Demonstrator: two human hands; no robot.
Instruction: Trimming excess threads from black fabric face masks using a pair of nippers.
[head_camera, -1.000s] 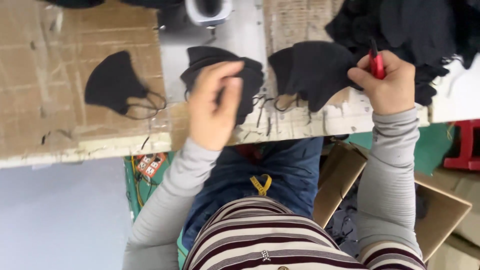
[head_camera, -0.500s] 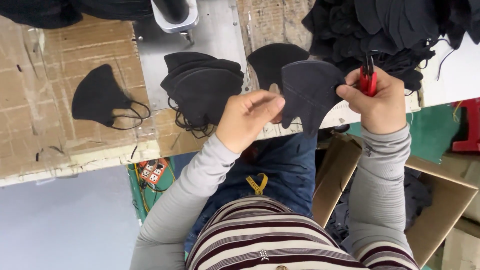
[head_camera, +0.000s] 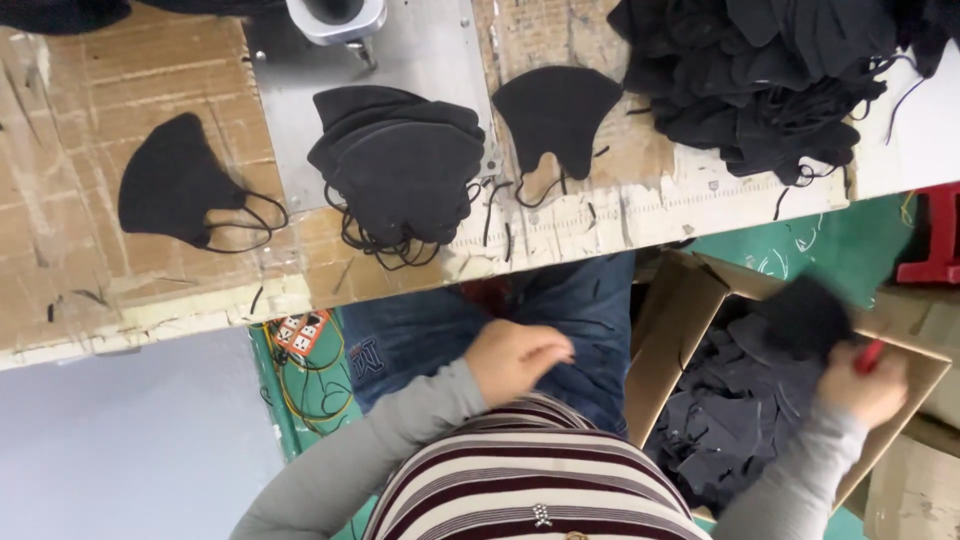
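Motion blurs the right hand (head_camera: 865, 385) and its black mask (head_camera: 805, 315).

A cardboard-covered worktable (head_camera: 60, 250) with a worn pale front edge carries a grey metal machine plate (head_camera: 420, 60), stands over a green floor (head_camera: 850, 240) and a smooth grey floor area (head_camera: 120, 440), with a red stool (head_camera: 935, 240) at the right edge.

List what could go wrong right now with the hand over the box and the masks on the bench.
1. The right hand holds a black mask together with a red tool over the cardboard box; the tool might slip in among the scraps.
2. The mask stack overhangs the metal plate, loops dangling; a knock could scatter it.
3. The big mask heap has straps trailing off the bench edge that may snag.
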